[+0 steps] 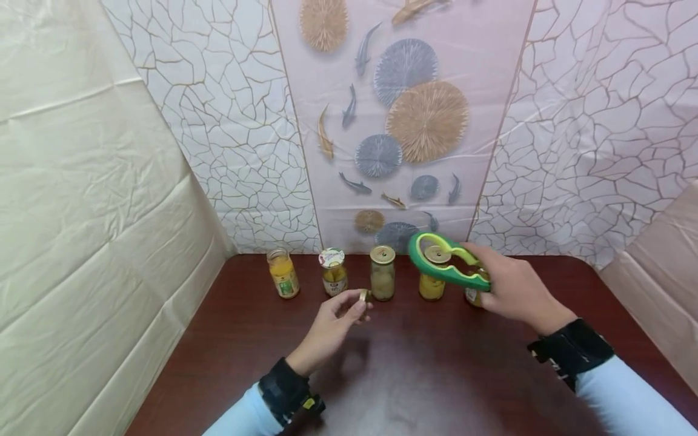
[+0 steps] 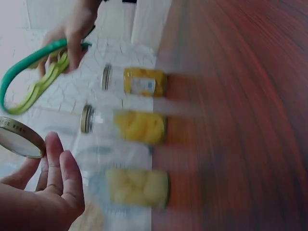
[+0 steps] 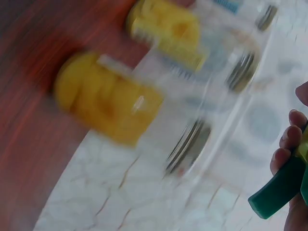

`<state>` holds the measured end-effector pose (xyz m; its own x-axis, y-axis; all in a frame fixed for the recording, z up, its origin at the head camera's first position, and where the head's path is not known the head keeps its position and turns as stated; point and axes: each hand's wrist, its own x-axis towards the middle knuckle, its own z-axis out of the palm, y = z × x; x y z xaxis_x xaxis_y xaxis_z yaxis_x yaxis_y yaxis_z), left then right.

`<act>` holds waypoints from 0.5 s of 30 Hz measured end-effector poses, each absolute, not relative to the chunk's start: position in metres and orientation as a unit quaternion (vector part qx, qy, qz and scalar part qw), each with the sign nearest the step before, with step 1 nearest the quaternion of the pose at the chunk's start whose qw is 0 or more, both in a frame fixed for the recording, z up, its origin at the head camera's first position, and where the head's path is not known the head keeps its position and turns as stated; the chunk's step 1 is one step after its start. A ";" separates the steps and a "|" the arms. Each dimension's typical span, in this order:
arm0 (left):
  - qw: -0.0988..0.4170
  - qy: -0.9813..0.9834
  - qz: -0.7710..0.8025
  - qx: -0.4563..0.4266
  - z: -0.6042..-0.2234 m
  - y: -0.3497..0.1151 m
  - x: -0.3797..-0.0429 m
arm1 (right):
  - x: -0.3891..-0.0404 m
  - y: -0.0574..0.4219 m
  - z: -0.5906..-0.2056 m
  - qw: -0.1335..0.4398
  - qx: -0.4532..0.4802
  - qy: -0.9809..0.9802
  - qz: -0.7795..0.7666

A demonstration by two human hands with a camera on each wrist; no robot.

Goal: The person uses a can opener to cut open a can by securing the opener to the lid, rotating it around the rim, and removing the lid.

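My left hand (image 1: 329, 324) pinches a gold jar lid (image 2: 21, 137) by its edge, held up over the table in front of the jars. The right hand (image 1: 515, 287) grips a green jar opener (image 1: 455, 278) with a toothed light-green inner edge. Its looped end overlaps a jar of yellow fruit (image 1: 431, 289) in the head view. Partly hidden behind this hand is the rightmost jar (image 3: 108, 98), with orange-yellow contents and a metal lid. A jar of pale round fruit (image 1: 383, 283) stands just beyond the left hand.
At the left end of the row is a lidless jar with orange contents (image 1: 285, 280). Beside it stands a jar with a white patterned lid (image 1: 332, 258). The dark red-brown table (image 1: 414, 375) meets a patterned cloth backdrop (image 1: 262, 151) behind the jars, with pale cloth (image 1: 109, 272) at the left.
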<state>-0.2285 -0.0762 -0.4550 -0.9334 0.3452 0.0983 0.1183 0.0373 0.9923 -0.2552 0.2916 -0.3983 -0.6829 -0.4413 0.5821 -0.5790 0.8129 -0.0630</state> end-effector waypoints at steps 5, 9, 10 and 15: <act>0.038 0.761 0.629 0.153 -0.458 -0.106 -0.220 | -0.250 0.322 -0.394 0.292 0.225 -0.920 0.130; 0.016 0.780 0.607 0.147 -0.460 -0.121 -0.222 | -0.247 0.334 -0.390 0.301 0.210 -0.921 0.131; 0.012 0.782 0.606 0.145 -0.460 -0.124 -0.223 | -0.247 0.335 -0.390 0.303 0.206 -0.921 0.129; 0.013 0.785 0.610 0.112 -0.462 -0.137 -0.234 | -0.248 0.342 -0.393 0.307 0.188 -0.924 0.130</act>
